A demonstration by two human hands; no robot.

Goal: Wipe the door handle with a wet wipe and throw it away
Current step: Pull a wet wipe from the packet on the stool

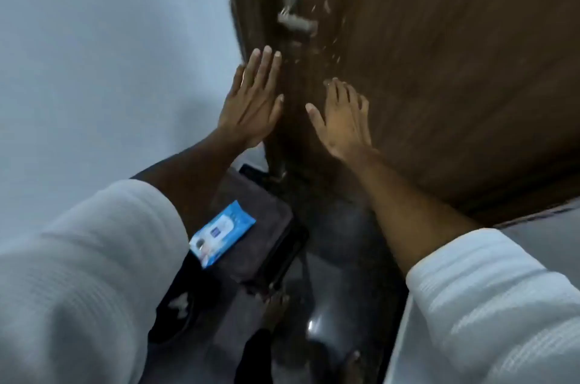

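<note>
A silver lever door handle point(296, 23) sticks out of a dark brown wooden door point(439, 70), with a metal plate above it. My left hand point(254, 101) is raised flat below the handle, fingers apart, holding nothing. My right hand point(340, 120) is spread out lower on the door, also empty. A blue pack of wet wipes point(221, 233) lies on a dark stool point(270, 226) beneath my left forearm. The picture is blurred by motion.
A pale wall point(110, 54) fills the left side up to the door edge. The floor point(329, 305) below is dark and glossy. My bare feet show near the stool's leg. A light surface point(539, 236) sits at the right under the door.
</note>
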